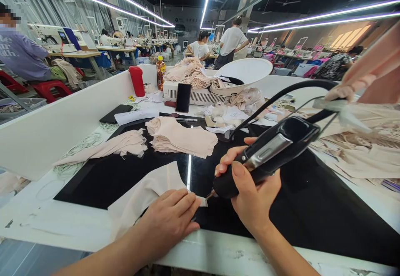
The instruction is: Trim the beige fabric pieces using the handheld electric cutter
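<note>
My right hand (253, 197) is wrapped round a black corded hand tool (268, 151) with a silver lever and a thin metal tip. The tool is tilted, its tip down at the narrow end of a pale fabric piece (153, 188). My left hand (171, 213) presses that end onto the black tabletop panel (293, 213), fingers close together and just left of the tip. Under this hand, part of the fabric is hidden. Beyond lie a stack of cut beige fabric pieces (183, 138) and a bunched beige fabric strip (118, 145).
A phone (183, 97) leans against a white slotted box (195, 95) bearing fabric. A red cup (136, 81) and a bottle (160, 73) stand at the back left. Fabric piles (365, 151) lie right. The tool's cable (281, 93) arches overhead. Other people work beyond the white side walls.
</note>
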`<state>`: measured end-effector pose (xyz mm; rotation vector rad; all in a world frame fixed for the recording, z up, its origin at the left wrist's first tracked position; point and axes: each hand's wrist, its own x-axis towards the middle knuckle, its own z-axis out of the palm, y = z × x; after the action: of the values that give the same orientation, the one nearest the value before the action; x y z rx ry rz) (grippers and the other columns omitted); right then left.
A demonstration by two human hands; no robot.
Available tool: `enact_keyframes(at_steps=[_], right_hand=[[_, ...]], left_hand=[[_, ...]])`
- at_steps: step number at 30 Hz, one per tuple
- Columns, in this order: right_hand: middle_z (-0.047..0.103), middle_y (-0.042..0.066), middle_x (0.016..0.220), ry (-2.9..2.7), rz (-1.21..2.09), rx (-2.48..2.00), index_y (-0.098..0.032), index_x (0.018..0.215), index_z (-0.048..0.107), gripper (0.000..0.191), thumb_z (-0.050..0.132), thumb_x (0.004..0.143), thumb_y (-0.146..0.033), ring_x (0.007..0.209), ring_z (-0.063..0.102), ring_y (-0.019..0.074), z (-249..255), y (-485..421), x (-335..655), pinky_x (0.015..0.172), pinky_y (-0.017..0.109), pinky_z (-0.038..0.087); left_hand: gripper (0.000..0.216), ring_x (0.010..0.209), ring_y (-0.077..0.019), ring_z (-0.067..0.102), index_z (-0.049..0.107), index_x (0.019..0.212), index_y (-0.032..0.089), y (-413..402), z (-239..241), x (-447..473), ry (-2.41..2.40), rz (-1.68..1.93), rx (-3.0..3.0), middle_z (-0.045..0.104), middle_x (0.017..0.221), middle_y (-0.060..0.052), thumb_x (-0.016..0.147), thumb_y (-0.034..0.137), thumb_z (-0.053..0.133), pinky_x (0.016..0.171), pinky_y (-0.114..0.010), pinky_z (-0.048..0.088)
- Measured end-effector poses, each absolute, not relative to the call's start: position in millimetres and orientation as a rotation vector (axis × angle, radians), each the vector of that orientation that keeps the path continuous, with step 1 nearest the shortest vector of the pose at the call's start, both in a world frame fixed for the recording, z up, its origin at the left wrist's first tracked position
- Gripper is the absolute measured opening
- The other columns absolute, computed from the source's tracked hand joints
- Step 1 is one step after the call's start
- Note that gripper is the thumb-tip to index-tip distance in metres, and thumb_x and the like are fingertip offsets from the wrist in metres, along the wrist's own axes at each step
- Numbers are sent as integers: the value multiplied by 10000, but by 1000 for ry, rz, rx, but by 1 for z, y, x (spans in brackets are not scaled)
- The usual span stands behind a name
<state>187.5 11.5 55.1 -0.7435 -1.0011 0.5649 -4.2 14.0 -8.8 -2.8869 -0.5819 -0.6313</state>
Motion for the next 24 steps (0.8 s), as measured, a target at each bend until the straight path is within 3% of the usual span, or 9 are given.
enact_keyframes(at_steps=[7, 14, 24], right_hand=[[666, -46, 842, -979, 588, -744, -291, 1214, 573, 385, 779, 890, -272, 613, 648, 127, 57, 5, 191, 586, 302, 577], [671, -36, 849, -996, 603, -740, -283, 1229, 567, 414, 795, 884, -269, 604, 653, 131, 53, 0, 190, 567, 301, 568], [670, -33, 831, -1008, 571, -741, -273, 1206, 586, 394, 802, 877, -254, 606, 654, 135, 55, 0, 192, 555, 300, 573]], left_hand=[[460, 1104, -263, 656, 624, 1312, 72, 15, -8, -3, -589, -641, -2897, 707, 1214, -115, 1151, 394, 337, 911, -400, 540], [403, 1109, -271, 663, 612, 1324, 75, 15, -10, -3, -595, -621, -2903, 709, 1218, -120, 1132, 381, 436, 917, -402, 552], [274, 1179, -230, 663, 599, 1325, 122, 26, -6, -15, -645, -722, -3082, 714, 1275, -94, 1112, 159, 430, 1025, -384, 554]])
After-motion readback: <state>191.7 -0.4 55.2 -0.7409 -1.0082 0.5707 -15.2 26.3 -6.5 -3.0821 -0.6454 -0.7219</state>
